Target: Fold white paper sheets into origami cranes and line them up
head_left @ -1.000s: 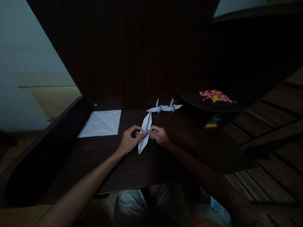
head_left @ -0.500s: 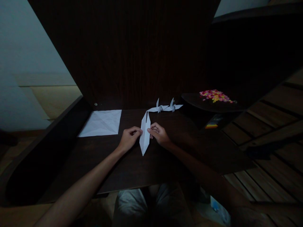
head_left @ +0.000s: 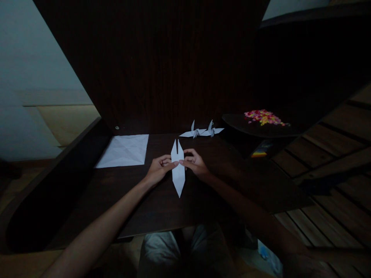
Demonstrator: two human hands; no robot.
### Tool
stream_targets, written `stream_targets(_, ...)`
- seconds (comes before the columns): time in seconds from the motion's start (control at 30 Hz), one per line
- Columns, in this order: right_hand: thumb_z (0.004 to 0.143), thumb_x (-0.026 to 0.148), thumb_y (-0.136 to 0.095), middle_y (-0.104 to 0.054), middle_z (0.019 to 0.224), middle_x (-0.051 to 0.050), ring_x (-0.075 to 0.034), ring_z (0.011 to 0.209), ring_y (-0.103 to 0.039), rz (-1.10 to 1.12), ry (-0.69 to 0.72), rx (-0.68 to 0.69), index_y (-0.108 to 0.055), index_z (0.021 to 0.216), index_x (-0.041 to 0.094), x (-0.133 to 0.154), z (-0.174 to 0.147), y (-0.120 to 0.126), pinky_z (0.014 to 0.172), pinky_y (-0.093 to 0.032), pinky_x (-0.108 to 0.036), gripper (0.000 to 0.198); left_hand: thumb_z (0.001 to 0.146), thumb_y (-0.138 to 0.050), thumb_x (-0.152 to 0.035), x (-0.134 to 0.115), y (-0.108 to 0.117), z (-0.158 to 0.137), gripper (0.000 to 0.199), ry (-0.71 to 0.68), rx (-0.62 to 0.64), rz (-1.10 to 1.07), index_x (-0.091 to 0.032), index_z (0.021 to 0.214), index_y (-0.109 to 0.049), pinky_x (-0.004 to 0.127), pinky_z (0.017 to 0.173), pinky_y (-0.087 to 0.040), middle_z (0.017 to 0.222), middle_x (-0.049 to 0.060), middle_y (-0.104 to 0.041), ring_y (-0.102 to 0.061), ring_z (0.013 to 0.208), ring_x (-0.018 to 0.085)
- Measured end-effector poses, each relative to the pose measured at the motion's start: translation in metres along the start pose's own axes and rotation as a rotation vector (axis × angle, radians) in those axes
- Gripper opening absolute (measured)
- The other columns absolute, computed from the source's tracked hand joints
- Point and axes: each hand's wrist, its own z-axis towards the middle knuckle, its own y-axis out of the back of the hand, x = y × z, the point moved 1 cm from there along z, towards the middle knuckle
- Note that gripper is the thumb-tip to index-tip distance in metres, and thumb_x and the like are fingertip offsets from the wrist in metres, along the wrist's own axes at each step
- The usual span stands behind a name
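Between my hands is a long piece of folded white origami paper [head_left: 179,174], pointed at the near end and split into two narrow points at the far end. My left hand [head_left: 160,167] grips its left edge, thumb on top and fingers partly behind. From the right side my right hand [head_left: 196,164] pinches it the same way, and the two thumb tips lie close together on its face. Two folded paper cranes [head_left: 194,133] rest just beyond, against the back panel. To the left lies a creased white paper sheet [head_left: 124,150].
The dark wooden desk [head_left: 139,204] has a raised side panel [head_left: 55,185] at left and a tall back panel [head_left: 162,77]. On a small rounded shelf [head_left: 240,125] at right sits a heap of pink, red and yellow bits [head_left: 265,117]. Slatted wood [head_left: 333,185] shows at far right.
The folded paper has come slightly nearer and turned straighter, its face now flatter. Both thumbs have slid inward onto its middle. The cranes and the sheet stay put.
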Motion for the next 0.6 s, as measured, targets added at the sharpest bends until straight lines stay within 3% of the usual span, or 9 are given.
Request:
stream_targets(0.2, 0.058, 0.041, -0.078, -0.057, 0.053, 0.003, -0.007, 0.043, -0.048, -0.037, -0.064, -0.001, -0.055, 0.064, 0.015, -0.0004, 0.0007, 0.0017, 0.043, -0.036, -0.021, 0.035, 0.062, -0.078, -0.034, 0.002, 0.0022, -0.0003, 0.032, 0.003, 0.047, 0.016, -0.012, 0.081, -0.066, 0.023, 0.063, -0.048, 0.071, 0.002, -0.069, -0.063, 0.063, 0.013)
stream_targets(0.43, 0.061, 0.041, -0.076, -0.054, 0.046, 0.005, -0.007, 0.038, -0.047, -0.023, -0.048, 0.052, -0.055, 0.061, 0.016, -0.002, -0.0012, 0.0025, 0.038, -0.037, -0.02, 0.033, 0.071, -0.071, -0.034, -0.0015, -0.0029, -0.0049, 0.032, 0.05, 0.227, -0.019, -0.012, 0.093, -0.068, 0.031, 0.074, -0.051, 0.083, 0.008, -0.072, -0.066, 0.075, 0.019)
stream_targets(0.6, 0.064, 0.044, -0.074, -0.056, 0.049, 0.005, -0.006, 0.036, -0.045, 0.001, -0.073, 0.066, -0.055, 0.065, 0.016, -0.0007, -0.0019, 0.0011, 0.035, -0.032, -0.018, 0.033, 0.07, -0.072, -0.032, -0.0051, -0.0039, -0.0068, 0.031, 0.073, 0.285, 0.03, -0.012, 0.093, -0.071, 0.029, 0.068, -0.05, 0.086, 0.008, -0.072, -0.065, 0.071, 0.018)
